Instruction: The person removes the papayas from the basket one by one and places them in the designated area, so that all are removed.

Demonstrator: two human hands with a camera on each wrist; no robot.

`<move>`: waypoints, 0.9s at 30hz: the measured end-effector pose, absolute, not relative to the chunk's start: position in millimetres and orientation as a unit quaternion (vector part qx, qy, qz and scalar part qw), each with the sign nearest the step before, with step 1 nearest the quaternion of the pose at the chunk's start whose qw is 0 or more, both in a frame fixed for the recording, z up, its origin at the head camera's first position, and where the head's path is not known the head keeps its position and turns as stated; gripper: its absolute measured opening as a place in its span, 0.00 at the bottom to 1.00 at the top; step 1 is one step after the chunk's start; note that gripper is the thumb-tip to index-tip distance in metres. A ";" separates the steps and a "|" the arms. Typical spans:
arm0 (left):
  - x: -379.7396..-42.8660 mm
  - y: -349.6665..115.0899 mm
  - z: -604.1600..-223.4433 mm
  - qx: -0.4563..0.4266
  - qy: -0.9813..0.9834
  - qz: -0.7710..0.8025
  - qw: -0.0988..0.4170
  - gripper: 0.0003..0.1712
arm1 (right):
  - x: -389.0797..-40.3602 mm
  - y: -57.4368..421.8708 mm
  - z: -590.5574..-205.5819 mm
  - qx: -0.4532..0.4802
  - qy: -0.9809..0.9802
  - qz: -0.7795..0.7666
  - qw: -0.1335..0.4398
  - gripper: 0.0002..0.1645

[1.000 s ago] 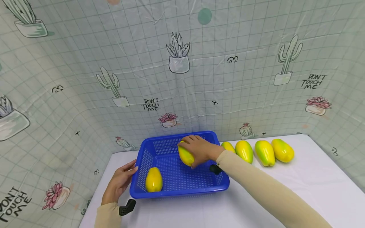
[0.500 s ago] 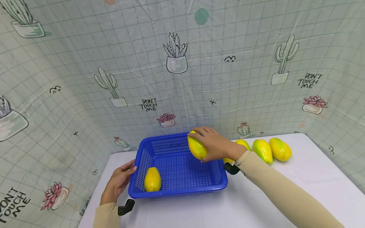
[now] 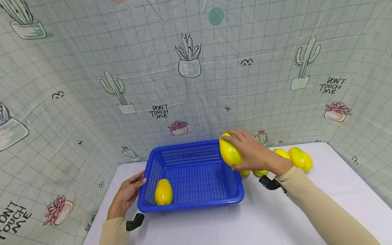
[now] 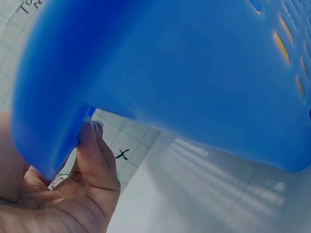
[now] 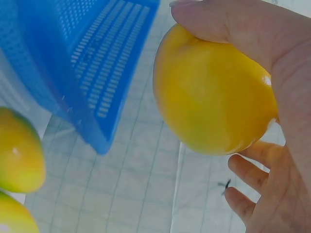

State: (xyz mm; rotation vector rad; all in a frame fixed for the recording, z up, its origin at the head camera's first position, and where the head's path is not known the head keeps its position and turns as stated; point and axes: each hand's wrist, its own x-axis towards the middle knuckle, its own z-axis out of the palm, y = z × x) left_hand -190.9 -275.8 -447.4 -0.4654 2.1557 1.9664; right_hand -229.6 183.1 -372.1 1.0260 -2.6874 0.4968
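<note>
My right hand [image 3: 252,151] grips a yellow-green mango [image 3: 229,151] above the right rim of a blue plastic basket [image 3: 196,206]. In the right wrist view the thumb lies along one side of the held mango [image 5: 214,97], with fingers on the far side. My left hand [image 3: 127,192] holds the basket's left rim; the left wrist view has the thumb and fingers [image 4: 97,160] about the rim's edge. Inside the basket, at its front left, stands one mango [image 3: 163,193].
Several more mangoes lie on the white table [image 3: 275,211] right of the basket, among them one mango [image 3: 300,159] at the far end; my right hand and forearm partly hide the others. Behind the table hangs a grid-patterned cloth [image 3: 208,92] with cactus prints.
My right hand has lifted the mango up from inside the basket and moved it right to above the basket's right rim. The left hand and the basket have stayed nearly in place.
</note>
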 end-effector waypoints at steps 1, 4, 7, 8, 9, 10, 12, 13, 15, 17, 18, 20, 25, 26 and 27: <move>-190.9 -275.9 -447.7 -0.157 0.727 0.662 0.093 0.33 | -228.0 186.9 -372.8 0.345 -0.916 0.172 0.112 0.63; -190.8 -276.0 -448.1 -0.158 0.727 0.662 0.093 0.33 | -223.7 198.8 -376.4 0.335 -0.917 0.178 0.122 0.62; -190.3 -275.8 -448.4 -0.158 0.726 0.663 0.091 0.32 | -219.5 210.4 -380.7 0.328 -0.918 0.180 0.134 0.62; -190.1 -275.7 -448.3 -0.156 0.726 0.664 0.091 0.33 | -218.2 214.1 -382.2 0.326 -0.918 0.180 0.136 0.62; -189.8 -275.7 -448.4 -0.155 0.725 0.665 0.091 0.33 | -216.3 217.6 -383.4 0.323 -0.919 0.180 0.137 0.61; -189.6 -275.4 -448.2 -0.155 0.724 0.666 0.090 0.33 | -214.8 221.0 -384.8 0.320 -0.919 0.182 0.137 0.61; -189.4 -275.2 -448.3 -0.156 0.723 0.667 0.090 0.33 | -210.9 227.4 -387.7 0.314 -0.921 0.183 0.137 0.61; -189.2 -275.3 -448.2 -0.156 0.722 0.668 0.090 0.33 | -209.1 229.8 -389.1 0.311 -0.922 0.184 0.136 0.61; -189.1 -275.5 -448.1 -0.158 0.721 0.668 0.089 0.33 | -205.1 234.3 -392.8 0.308 -0.923 0.187 0.136 0.61; -189.4 -275.8 -448.8 -0.158 0.722 0.667 0.090 0.33 | -201.2 238.3 -397.7 0.307 -0.923 0.188 0.138 0.60; -189.6 -275.9 -449.2 -0.158 0.722 0.667 0.090 0.33 | -199.3 240.0 -400.3 0.307 -0.923 0.188 0.138 0.60; -189.4 -275.9 -449.3 -0.156 0.723 0.667 0.091 0.33 | -195.7 243.3 -405.5 0.308 -0.922 0.187 0.141 0.60; -188.9 -276.1 -448.8 -0.157 0.721 0.669 0.091 0.32 | -188.9 249.6 -417.5 0.305 -0.925 0.185 0.135 0.60; -188.8 -276.3 -448.6 -0.155 0.720 0.670 0.091 0.33 | -187.7 250.5 -419.6 0.304 -0.925 0.185 0.132 0.60; -188.7 -276.5 -448.6 -0.155 0.720 0.670 0.090 0.33 | -186.4 251.2 -421.7 0.302 -0.926 0.187 0.128 0.60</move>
